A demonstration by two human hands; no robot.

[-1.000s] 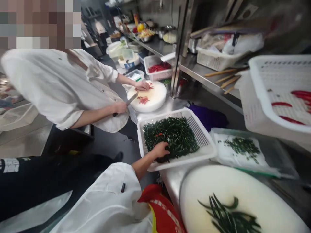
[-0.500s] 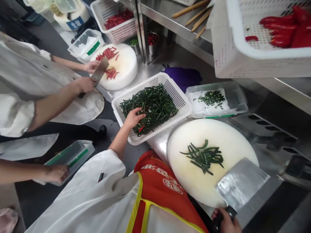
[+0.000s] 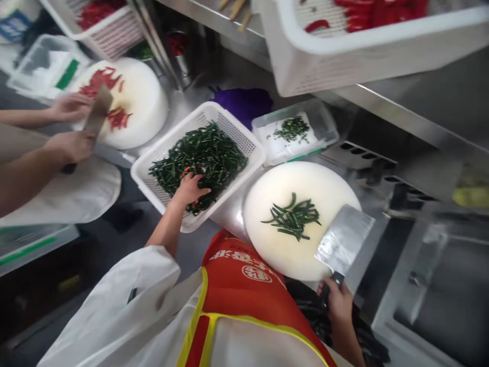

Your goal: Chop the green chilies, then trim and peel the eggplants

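My left hand [image 3: 190, 189] reaches into a white perforated basket [image 3: 153, 201] heaped with long dark green chilies [image 3: 219, 148]. Its thumb and fingers are spread, the fingertips among the chilies, with a bit of red chili [image 3: 186, 172] beside them. My right hand [image 3: 339, 299] is closed around the black handle of a cleaver [image 3: 344, 239]. The broad blade lies flat over the right edge of a round white chopping board [image 3: 267, 260]. A small pile of green chilies [image 3: 294, 216] rests on that board, left of the blade.
At left, a co-worker's hands [image 3: 74, 145] hold another cleaver over a second round board [image 3: 147, 102] with cut red chilies. Behind my board stands a clear tub [image 3: 326, 127] of chopped green pieces. A white basket [image 3: 305, 66] of red peppers overhangs from the shelf above.
The view has swung to the right, so everything sits further left. My left hand has shifted among the chilies, its fingers more spread. My right hand keeps its grip on the cleaver.
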